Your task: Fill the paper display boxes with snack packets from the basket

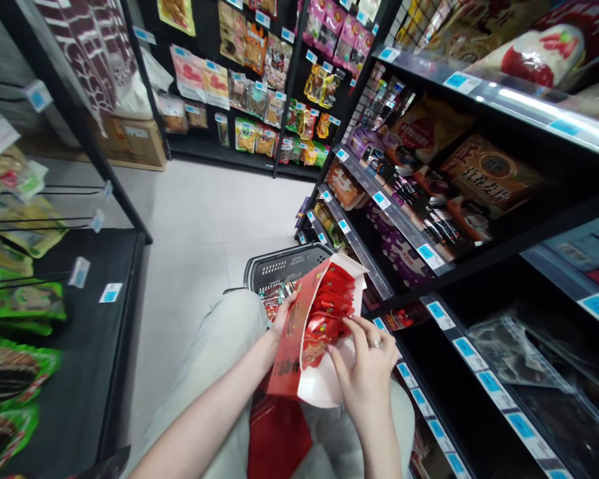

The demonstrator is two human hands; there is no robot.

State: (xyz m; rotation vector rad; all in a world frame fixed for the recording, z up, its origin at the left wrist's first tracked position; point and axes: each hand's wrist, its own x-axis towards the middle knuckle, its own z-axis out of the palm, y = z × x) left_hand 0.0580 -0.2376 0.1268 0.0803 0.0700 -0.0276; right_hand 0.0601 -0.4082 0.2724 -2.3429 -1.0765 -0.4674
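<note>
An opened red cardboard display box with white inner sides is tilted over my lap. A row of small red snack packets fills it. My left hand is closed on the box's far left side, its fingers partly hidden behind the box. Reaching in from the right, my right hand, with a ring on one finger, has its thumb and fingertips curled around the nearer packets. Beyond the box, a dark shopping basket on the floor contains several shiny wrapped packs.
Shelves with price tags rise close on my right, holding bagged snacks. A black rack with green packs stands to the left. Hanging snack bags line the back wall. A cardboard carton sits beyond the grey floor.
</note>
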